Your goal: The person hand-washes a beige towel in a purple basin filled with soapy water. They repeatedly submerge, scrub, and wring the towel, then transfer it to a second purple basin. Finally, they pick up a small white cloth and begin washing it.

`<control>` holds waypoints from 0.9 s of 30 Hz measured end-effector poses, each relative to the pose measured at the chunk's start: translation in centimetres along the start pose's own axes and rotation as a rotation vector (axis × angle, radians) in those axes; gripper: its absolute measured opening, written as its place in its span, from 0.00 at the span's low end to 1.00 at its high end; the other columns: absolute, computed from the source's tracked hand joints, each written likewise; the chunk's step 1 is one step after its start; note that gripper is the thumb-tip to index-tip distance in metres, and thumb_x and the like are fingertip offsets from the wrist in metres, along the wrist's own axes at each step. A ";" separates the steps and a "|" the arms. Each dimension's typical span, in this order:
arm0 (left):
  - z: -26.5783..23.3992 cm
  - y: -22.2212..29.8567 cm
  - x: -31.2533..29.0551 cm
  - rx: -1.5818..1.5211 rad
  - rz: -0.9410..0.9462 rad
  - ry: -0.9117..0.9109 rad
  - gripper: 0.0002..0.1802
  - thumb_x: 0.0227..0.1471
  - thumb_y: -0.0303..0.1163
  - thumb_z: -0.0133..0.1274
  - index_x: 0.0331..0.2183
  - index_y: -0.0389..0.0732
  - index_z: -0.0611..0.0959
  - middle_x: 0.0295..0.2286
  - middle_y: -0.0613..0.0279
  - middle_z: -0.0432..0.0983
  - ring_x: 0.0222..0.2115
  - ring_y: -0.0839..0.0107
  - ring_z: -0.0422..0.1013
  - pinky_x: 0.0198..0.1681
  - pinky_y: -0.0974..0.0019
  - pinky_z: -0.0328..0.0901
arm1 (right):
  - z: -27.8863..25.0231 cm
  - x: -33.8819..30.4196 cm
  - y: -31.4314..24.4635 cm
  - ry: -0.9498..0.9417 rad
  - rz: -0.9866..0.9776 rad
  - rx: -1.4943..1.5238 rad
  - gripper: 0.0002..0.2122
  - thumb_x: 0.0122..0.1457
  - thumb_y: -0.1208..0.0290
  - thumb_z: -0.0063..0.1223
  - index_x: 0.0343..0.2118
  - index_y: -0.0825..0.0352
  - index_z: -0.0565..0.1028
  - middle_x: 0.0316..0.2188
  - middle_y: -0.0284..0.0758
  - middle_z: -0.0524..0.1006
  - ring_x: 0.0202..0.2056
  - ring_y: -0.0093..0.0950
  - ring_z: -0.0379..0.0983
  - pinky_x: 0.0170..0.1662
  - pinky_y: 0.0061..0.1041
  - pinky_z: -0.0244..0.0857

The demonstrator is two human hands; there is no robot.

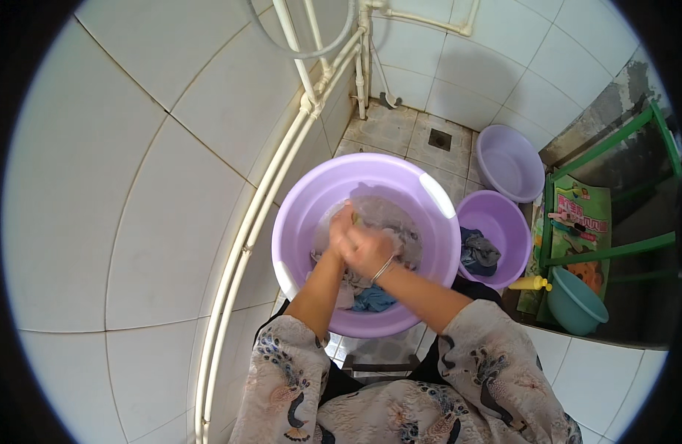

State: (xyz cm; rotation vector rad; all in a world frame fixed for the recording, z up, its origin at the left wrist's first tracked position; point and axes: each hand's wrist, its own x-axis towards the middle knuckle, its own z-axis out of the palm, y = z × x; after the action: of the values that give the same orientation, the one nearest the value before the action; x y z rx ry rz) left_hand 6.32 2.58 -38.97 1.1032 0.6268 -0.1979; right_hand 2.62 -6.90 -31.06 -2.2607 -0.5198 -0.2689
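Observation:
A large lilac basin (287,229) with white handles stands before me, holding cloudy water and wet clothes. Over its middle, my left hand (340,228) and my right hand (369,250) are pressed together, fingers closed. A small yellowish-green bit shows beside the fingers, but what they grip is mostly hidden. The right hand is slightly blurred and has a thin bracelet at its wrist. A blue cloth (372,299) lies in the near part of the basin, below my wrists. Pale and greyish fabric surrounds it in the water.
Right of the large basin, a smaller purple basin (520,235) holds dark grey-blue cloth (478,253). A pale lilac basin (511,159) sits behind it. Farther right are a green rack (611,251) and a teal bowl (578,302). Pipes (270,177) run along the left wall; a floor drain (440,139) lies beyond.

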 end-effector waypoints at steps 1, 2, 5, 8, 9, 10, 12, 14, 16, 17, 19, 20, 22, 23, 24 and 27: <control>-1.5 -0.7 1.1 -0.154 -0.069 -0.104 0.25 0.56 0.46 0.44 0.44 0.33 0.73 0.40 0.50 0.71 0.41 0.60 0.67 0.44 0.63 0.63 | 0.5 0.2 0.8 -0.032 0.058 0.016 0.17 0.54 0.55 0.45 0.21 0.66 0.73 0.20 0.47 0.74 0.24 0.46 0.71 0.28 0.40 0.65; -2.9 -1.0 2.0 -0.302 -0.148 -0.203 0.27 0.56 0.46 0.43 0.46 0.32 0.72 0.43 0.47 0.70 0.43 0.59 0.66 0.48 0.62 0.61 | 1.4 0.6 2.0 -0.067 0.114 0.031 0.17 0.54 0.56 0.45 0.22 0.67 0.74 0.21 0.48 0.74 0.24 0.46 0.71 0.29 0.39 0.65; 0.8 2.3 -1.9 0.100 -0.161 0.010 0.24 0.58 0.46 0.41 0.41 0.32 0.73 0.39 0.50 0.72 0.39 0.59 0.68 0.45 0.60 0.63 | 2.2 3.6 7.5 -0.076 0.398 0.042 0.20 0.55 0.54 0.44 0.25 0.70 0.75 0.22 0.49 0.75 0.25 0.46 0.72 0.32 0.39 0.65; -1.4 4.3 -0.7 -0.171 -0.199 -0.111 0.25 0.58 0.46 0.38 0.45 0.33 0.71 0.45 0.51 0.69 0.45 0.60 0.66 0.50 0.60 0.60 | 2.3 5.4 12.8 -0.209 0.744 0.247 0.24 0.52 0.49 0.49 0.35 0.71 0.75 0.34 0.48 0.76 0.39 0.44 0.72 0.45 0.39 0.63; -2.2 4.8 0.0 -0.228 -0.145 -0.088 0.26 0.59 0.46 0.36 0.47 0.34 0.71 0.47 0.52 0.68 0.47 0.60 0.65 0.52 0.60 0.59 | 2.9 5.2 13.5 -0.146 0.736 0.279 0.24 0.51 0.50 0.51 0.38 0.71 0.73 0.36 0.48 0.75 0.40 0.43 0.71 0.46 0.39 0.62; -3.2 4.9 0.5 -0.164 -0.038 -0.017 0.26 0.57 0.44 0.41 0.49 0.33 0.68 0.47 0.50 0.67 0.48 0.59 0.65 0.52 0.60 0.59 | 3.7 4.6 14.1 -0.081 0.730 0.310 0.25 0.50 0.50 0.52 0.41 0.70 0.72 0.37 0.48 0.75 0.40 0.43 0.71 0.47 0.39 0.62; -3.9 3.6 1.3 0.322 0.087 0.012 0.27 0.55 0.40 0.46 0.52 0.34 0.66 0.48 0.49 0.66 0.48 0.58 0.64 0.52 0.60 0.59 | 5.0 2.5 13.8 -0.154 0.541 0.058 0.28 0.49 0.55 0.56 0.50 0.67 0.64 0.44 0.47 0.72 0.45 0.43 0.69 0.50 0.37 0.61; -6.2 -0.1 3.3 0.875 0.299 0.097 0.30 0.47 0.29 0.53 0.53 0.37 0.66 0.47 0.47 0.68 0.48 0.56 0.65 0.51 0.60 0.59 | 5.6 1.9 11.8 -0.535 0.548 -0.097 0.30 0.48 0.63 0.58 0.55 0.60 0.61 0.49 0.49 0.68 0.51 0.42 0.64 0.53 0.36 0.59; -5.7 -1.5 3.4 1.072 0.172 0.127 0.31 0.45 0.28 0.54 0.52 0.37 0.67 0.48 0.46 0.67 0.50 0.56 0.64 0.51 0.60 0.59 | 5.8 1.6 13.7 -0.660 0.531 -0.087 0.28 0.49 0.69 0.56 0.55 0.59 0.62 0.49 0.47 0.69 0.50 0.42 0.65 0.53 0.36 0.60; -5.1 -1.7 3.4 1.171 0.116 0.137 0.31 0.44 0.28 0.54 0.52 0.37 0.67 0.48 0.45 0.67 0.50 0.55 0.63 0.51 0.60 0.59 | 6.0 1.3 16.6 -0.633 0.519 -0.100 0.26 0.50 0.72 0.55 0.54 0.59 0.63 0.48 0.45 0.70 0.49 0.41 0.66 0.52 0.35 0.61; -5.4 -1.0 3.6 0.947 0.085 0.176 0.27 0.48 0.28 0.49 0.51 0.35 0.67 0.45 0.50 0.70 0.45 0.59 0.67 0.48 0.62 0.61 | 5.7 1.6 17.0 -0.513 0.564 0.051 0.23 0.50 0.76 0.52 0.52 0.60 0.66 0.46 0.44 0.72 0.47 0.38 0.69 0.51 0.32 0.62; -6.1 -1.1 4.2 0.693 0.059 0.223 0.26 0.49 0.29 0.48 0.51 0.35 0.68 0.44 0.52 0.71 0.43 0.60 0.68 0.47 0.62 0.62 | 4.4 2.4 14.5 -0.420 0.620 0.210 0.21 0.50 0.78 0.51 0.50 0.61 0.68 0.45 0.43 0.73 0.46 0.36 0.70 0.50 0.30 0.63; -4.8 -1.0 4.6 0.209 -0.023 0.175 0.23 0.51 0.31 0.45 0.50 0.35 0.69 0.42 0.54 0.72 0.40 0.62 0.70 0.45 0.64 0.64 | 4.0 2.6 12.4 -0.241 0.411 0.397 0.17 0.48 0.83 0.45 0.43 0.64 0.73 0.40 0.42 0.76 0.42 0.31 0.73 0.46 0.25 0.66; -3.4 -0.7 4.5 -0.022 -0.088 0.098 0.22 0.53 0.33 0.44 0.50 0.35 0.69 0.40 0.56 0.73 0.38 0.63 0.70 0.43 0.64 0.64 | 5.1 2.1 12.0 -0.171 0.218 0.447 0.15 0.48 0.82 0.43 0.39 0.65 0.75 0.37 0.39 0.77 0.40 0.29 0.73 0.42 0.25 0.67; -3.9 0.0 4.2 -0.261 -0.144 0.062 0.22 0.54 0.34 0.43 0.49 0.35 0.70 0.39 0.57 0.73 0.36 0.64 0.70 0.42 0.64 0.65 | 3.0 2.9 6.1 -0.353 0.327 0.503 0.15 0.49 0.79 0.42 0.39 0.65 0.75 0.35 0.39 0.77 0.39 0.28 0.73 0.41 0.25 0.67; -4.1 1.1 3.4 -0.326 -0.013 -0.244 0.20 0.53 0.41 0.46 0.44 0.37 0.73 0.34 0.58 0.73 0.34 0.65 0.70 0.38 0.64 0.66 | 0.9 1.2 -0.2 -0.227 0.150 0.403 0.09 0.50 0.69 0.47 0.34 0.63 0.74 0.29 0.40 0.76 0.32 0.36 0.74 0.36 0.32 0.68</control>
State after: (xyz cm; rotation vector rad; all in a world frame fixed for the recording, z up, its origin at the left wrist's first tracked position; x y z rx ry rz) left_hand 8.02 7.15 -41.28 0.7471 0.4288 -0.2289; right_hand 3.58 -5.81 -31.09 -1.9297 -0.4699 0.1595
